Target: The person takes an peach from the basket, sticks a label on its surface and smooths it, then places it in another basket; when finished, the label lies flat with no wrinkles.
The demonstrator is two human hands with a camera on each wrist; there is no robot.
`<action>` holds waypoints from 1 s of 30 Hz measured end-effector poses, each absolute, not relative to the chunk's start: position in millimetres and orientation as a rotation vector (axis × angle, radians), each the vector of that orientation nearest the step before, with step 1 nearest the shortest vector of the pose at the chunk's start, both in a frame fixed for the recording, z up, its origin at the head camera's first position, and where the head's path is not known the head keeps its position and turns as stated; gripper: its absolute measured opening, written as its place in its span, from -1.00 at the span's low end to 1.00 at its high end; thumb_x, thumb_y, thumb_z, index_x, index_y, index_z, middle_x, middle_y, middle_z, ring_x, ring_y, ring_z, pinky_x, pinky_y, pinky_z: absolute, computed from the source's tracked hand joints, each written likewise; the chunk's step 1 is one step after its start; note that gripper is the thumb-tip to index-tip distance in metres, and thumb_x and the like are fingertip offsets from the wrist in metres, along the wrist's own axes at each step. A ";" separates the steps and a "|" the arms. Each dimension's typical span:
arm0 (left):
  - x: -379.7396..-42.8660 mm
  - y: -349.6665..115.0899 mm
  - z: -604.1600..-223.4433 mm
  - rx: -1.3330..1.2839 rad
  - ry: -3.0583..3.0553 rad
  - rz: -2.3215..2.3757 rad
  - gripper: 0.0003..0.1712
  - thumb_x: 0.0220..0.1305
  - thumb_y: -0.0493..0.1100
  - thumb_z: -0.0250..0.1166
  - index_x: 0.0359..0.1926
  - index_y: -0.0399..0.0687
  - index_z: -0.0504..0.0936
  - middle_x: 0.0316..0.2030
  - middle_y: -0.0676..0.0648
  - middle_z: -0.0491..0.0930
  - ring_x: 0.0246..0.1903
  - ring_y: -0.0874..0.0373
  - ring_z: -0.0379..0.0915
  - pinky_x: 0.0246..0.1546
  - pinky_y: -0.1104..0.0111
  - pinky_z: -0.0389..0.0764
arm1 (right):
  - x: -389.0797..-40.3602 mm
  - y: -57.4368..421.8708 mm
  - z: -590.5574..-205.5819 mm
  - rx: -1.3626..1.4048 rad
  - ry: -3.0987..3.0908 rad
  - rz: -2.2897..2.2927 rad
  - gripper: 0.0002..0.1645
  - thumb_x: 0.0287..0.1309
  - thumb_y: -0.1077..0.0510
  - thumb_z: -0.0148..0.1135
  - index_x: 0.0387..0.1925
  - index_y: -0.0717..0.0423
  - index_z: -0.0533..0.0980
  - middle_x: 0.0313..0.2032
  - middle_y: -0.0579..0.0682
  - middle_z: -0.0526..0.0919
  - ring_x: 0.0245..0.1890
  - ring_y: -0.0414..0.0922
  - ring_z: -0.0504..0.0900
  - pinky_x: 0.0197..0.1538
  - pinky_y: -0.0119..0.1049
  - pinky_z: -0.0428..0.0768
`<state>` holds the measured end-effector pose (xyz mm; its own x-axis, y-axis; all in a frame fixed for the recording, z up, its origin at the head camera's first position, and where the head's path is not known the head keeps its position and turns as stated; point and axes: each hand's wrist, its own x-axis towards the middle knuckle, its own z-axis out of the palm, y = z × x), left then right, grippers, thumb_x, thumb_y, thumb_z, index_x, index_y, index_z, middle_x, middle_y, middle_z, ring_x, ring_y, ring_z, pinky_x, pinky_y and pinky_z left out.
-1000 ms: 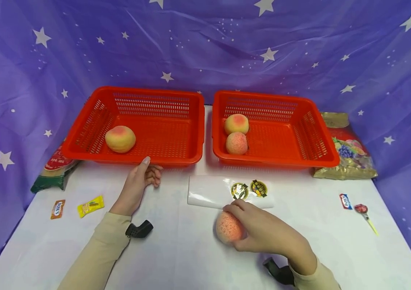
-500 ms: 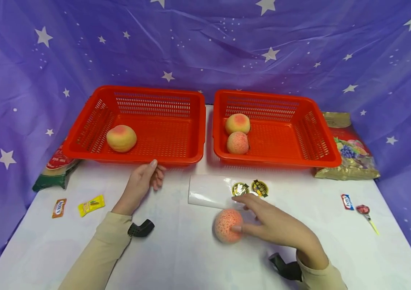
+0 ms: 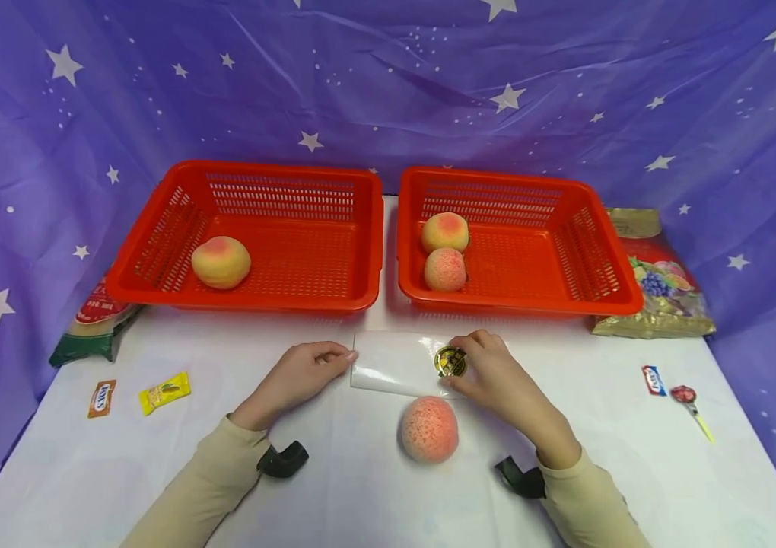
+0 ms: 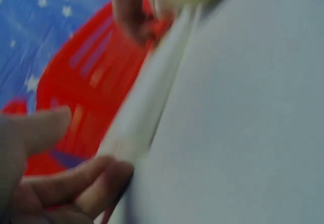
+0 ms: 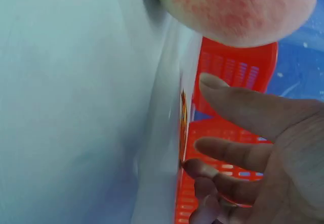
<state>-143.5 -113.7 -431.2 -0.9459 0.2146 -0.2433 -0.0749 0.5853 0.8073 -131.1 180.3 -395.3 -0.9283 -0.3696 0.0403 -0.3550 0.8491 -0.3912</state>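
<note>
A glossy white sheet (image 3: 391, 364) with round black-and-gold stickers (image 3: 451, 361) lies on the table before the baskets. My left hand (image 3: 299, 380) reaches its left end; in the left wrist view the thumb stands apart from the fingers beside the sheet (image 4: 144, 107). Over the sheet's right end is my right hand (image 3: 504, 380), covering one sticker. Its thumb (image 5: 248, 105) and fingers are spread, with a fingertip at the sheet's edge in the right wrist view. A speckled pink peach (image 3: 429, 430) rests on the table just nearer than the sheet, untouched.
The left red basket (image 3: 292, 301) holds one peach (image 3: 221, 262); the right red basket (image 3: 525, 303) holds two. Wrapped candies (image 3: 165, 393) lie at left, with another candy (image 3: 653, 380) and a lollipop (image 3: 683, 394) at right. Bags (image 3: 662, 289) stand beside the baskets.
My right hand has let go of the peach, leaving it on the table, and moved forward onto the sheet. My left hand has moved right from the left basket's front to the sheet's left end.
</note>
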 end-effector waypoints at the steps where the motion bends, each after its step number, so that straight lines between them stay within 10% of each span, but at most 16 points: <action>1: -142.0 -109.4 -431.1 0.102 2.464 1.319 -0.65 -0.02 0.29 0.21 -0.28 0.27 0.60 -0.44 0.19 0.58 -0.38 0.23 0.42 -0.31 0.36 0.40 | -130.7 179.6 -396.3 -0.604 2.983 -0.609 -0.39 -0.29 -0.04 0.43 -0.14 0.13 0.48 -0.25 0.01 0.43 -0.21 -0.06 0.33 -0.17 -0.24 0.36; 13: -144.0 -106.8 -434.5 0.034 1.993 1.805 -0.59 0.03 0.03 0.29 -0.22 -0.13 0.41 -0.70 0.01 0.26 -0.84 0.17 0.06 -0.82 0.43 0.18 | -129.1 184.3 -395.7 -0.909 2.954 -0.530 -0.23 -0.33 -0.05 0.45 0.00 0.08 0.40 0.00 -0.05 0.42 -0.08 -0.08 0.29 -0.01 -0.21 0.35; 20: -140.3 -111.2 -432.3 0.169 1.837 1.930 -0.63 0.18 0.00 0.16 -0.23 -0.20 0.29 -0.66 -0.10 0.30 -0.71 0.04 0.23 -0.57 0.32 0.43 | -131.6 178.4 -397.7 -0.933 2.944 -0.584 -0.29 -0.21 -0.09 0.38 0.03 0.07 0.39 -0.09 -0.13 0.51 -0.06 -0.16 0.38 0.04 -0.26 0.36; 30: -134.0 -70.7 -437.4 0.027 1.729 1.809 -0.46 -0.04 0.18 0.29 -0.20 -0.17 0.61 -0.28 -0.16 0.61 -0.32 0.05 0.52 -0.11 0.31 0.43 | -128.9 175.4 -397.1 -0.863 2.864 -0.675 -0.36 -0.05 -0.15 0.25 0.06 0.05 0.38 -0.11 -0.13 0.52 -0.08 -0.21 0.44 0.05 -0.24 0.39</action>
<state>-134.0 -70.7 -437.4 -0.8026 0.4444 -0.3979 -0.4176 0.0577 0.9068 -128.9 175.4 -397.1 -0.8391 -0.5414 0.0533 -0.5082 0.7451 -0.4320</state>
